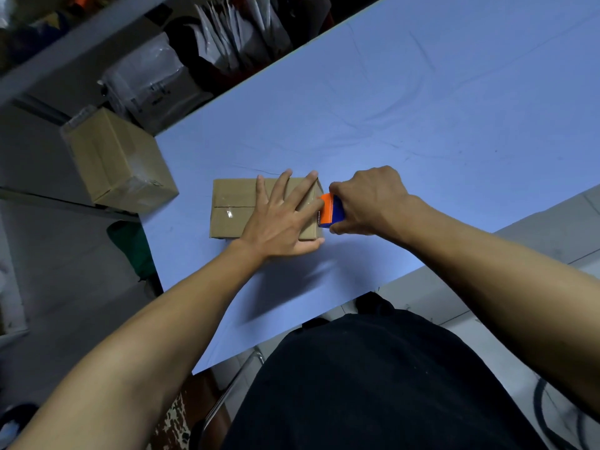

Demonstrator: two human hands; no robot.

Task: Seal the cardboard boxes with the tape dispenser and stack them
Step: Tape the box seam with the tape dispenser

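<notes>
A wide blue table (pixel 422 108) runs from the near left to the far right, its cover creased. Off its left edge, lower down, a larger cardboard box (pixel 120 160) sits tilted, with clear tape glinting on its sides. On the table near the left end lies a smaller, flat cardboard box (pixel 230 207), its flaps closed and a strip of clear tape along the centre seam. The left hand (pixel 282 219) lies flat on the right part of this box's top, fingers straight and spread, pressing it down. At the box's right end the right hand (pixel 367 203) curls its fingers round an orange and blue tape dispenser (pixel 329 211), whose toothed edge meets the box's right upper edge, just beside the left fingertips (pixel 313 175).
</notes>
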